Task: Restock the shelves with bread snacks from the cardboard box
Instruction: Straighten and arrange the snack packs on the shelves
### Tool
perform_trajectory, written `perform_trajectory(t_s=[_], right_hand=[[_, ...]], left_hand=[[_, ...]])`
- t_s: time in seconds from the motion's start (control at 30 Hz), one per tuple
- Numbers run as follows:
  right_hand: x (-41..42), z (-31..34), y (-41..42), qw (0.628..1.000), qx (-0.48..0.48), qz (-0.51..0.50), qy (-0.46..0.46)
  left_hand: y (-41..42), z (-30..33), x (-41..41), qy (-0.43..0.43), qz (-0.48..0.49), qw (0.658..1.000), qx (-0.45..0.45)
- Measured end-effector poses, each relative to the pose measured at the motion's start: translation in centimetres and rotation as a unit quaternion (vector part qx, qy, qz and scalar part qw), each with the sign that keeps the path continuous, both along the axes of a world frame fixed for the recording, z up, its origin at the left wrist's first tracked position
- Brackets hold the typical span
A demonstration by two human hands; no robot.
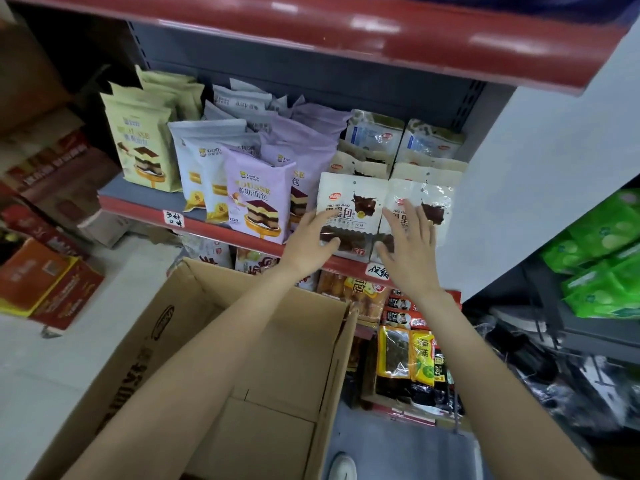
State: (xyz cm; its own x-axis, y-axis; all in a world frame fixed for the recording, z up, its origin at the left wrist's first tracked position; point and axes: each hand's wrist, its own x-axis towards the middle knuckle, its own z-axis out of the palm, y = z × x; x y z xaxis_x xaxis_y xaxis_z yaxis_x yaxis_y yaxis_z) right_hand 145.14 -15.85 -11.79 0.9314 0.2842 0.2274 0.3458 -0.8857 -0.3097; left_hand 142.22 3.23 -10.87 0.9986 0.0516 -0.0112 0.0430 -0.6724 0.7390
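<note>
two white bread snack bags (349, 209) with dark brown bread pictures stand side by side at the front of the red shelf (214, 225). the big brown cardboard box (277, 358) sits open below.

I note the cardboard box (277, 358), lower centre: matt brown corrugated paperboard with dull printed ink. The shelf edge (221, 226), mid-frame, is glossy red painted metal; the shelf's back panel (311, 71) is matt grey. The white bread packs (349, 216), centre right, are shiny plastic film with glare. The purple packs (258, 199) look smoother and satin. The green packs (602, 258), far right, are glossy plastic.
</note>
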Motion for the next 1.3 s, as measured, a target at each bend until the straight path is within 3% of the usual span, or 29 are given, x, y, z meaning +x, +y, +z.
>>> perform_trajectory(t_s=[0.17, 0.33, 0.5, 0.67, 0.83, 1.0, 1.3], right_hand=[[-1.2, 4.1, 2.7, 0.991, 0.076, 0.087, -0.066], [-2.2, 7.4, 9.1, 0.977, 0.104, 0.184, -0.042], [-2.7, 8.6, 19.6, 0.959, 0.126, 0.255, 0.005], [-1.8, 7.8, 32.4, 0.950, 0.204, 0.218, 0.094], [1.1, 5.7, 42.3, 0.957, 0.244, 0.112, 0.113], [3.4, 2.6, 46.5, 0.957, 0.263, 0.041, 0.113], [5.9, -1.2, 50.0, 0.964, 0.250, 0.071, 0.058]], left_hand=[[3.2, 1.1, -2.9, -0.112, 0.051, 0.992, 0.024], [11.7, 3.0, -7.1, -0.226, 0.108, 0.965, 0.074], [23.3, 3.6, -8.6, -0.252, 0.183, 0.947, 0.083], [34.4, 3.5, -5.8, -0.197, 0.219, 0.956, -0.004], [42.0, 2.3, -0.8, -0.125, 0.156, 0.977, -0.072], [45.4, 0.2, 3.7, -0.099, 0.095, 0.979, -0.151], [47.2, -1.7, 9.1, -0.088, 0.005, 0.977, -0.196]])
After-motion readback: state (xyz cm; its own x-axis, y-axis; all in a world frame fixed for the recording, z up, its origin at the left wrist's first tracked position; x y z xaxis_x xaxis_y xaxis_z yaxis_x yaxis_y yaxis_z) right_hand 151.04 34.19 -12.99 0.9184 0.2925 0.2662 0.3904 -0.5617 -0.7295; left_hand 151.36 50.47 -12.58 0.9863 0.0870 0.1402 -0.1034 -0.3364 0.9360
